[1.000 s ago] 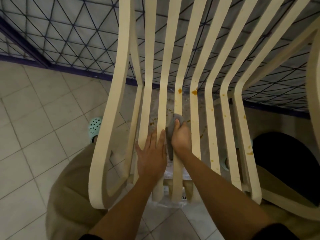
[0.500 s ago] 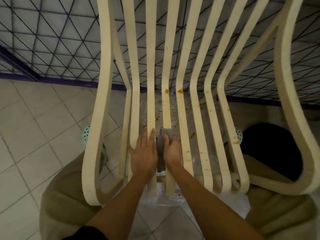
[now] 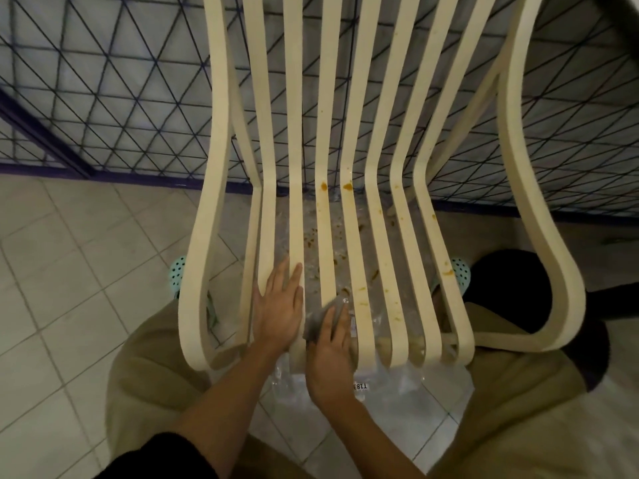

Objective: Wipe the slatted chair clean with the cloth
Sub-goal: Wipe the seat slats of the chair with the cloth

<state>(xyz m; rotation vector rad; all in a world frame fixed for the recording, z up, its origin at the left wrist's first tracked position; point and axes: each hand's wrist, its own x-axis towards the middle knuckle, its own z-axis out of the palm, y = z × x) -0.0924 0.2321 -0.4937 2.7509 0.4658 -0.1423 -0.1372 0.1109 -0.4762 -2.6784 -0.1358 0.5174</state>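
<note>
My right hand (image 3: 328, 350) has its fingers folded round the cloth (image 3: 318, 323), pressing it onto a middle slat near the seat's front edge. The cloth is soft and limp, so I judge it best bunched under the fingertips, or it may slip off the narrow slat. My left hand (image 3: 278, 305) lies flat, fingers straight, on the slats just beside it, bracing the chair (image 3: 199, 257). The chair looks stiff and light, likely to shift when scrubbed. Orange stains (image 3: 346, 185) sit farther up, at the bend, and along the right slats.
</note>
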